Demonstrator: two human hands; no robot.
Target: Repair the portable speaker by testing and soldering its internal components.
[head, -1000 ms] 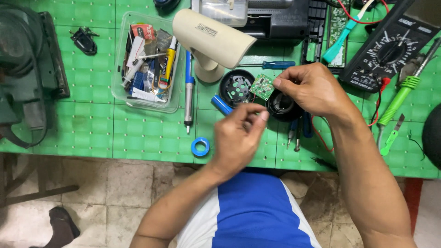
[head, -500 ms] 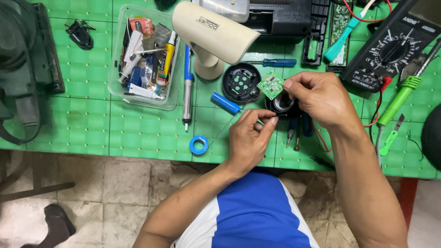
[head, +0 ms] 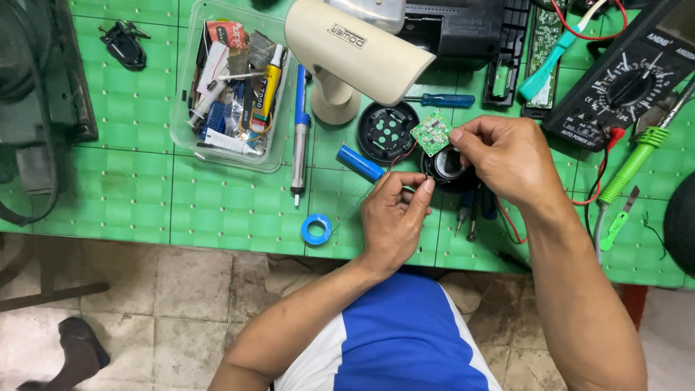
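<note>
Head view, hands (head: 499,156) shifted left, circuit board (head: 432,133) raised

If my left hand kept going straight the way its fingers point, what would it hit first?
Probably the black round housing that the right hand steadies: the left hand points up and to the right, fingertips pinched just short of it. The green circuit board lies beyond. Depth is unclear.

One cam only, head-worn, looking almost straight down at the green table (head: 123,210) from close above. Table edge runs across mid-frame; far side at top, floor (head: 145,304) and the wearer's blue-and-white shirt (head: 391,340) at bottom. Both forearms enter from below. No 2nd view, so no overlap.
</note>
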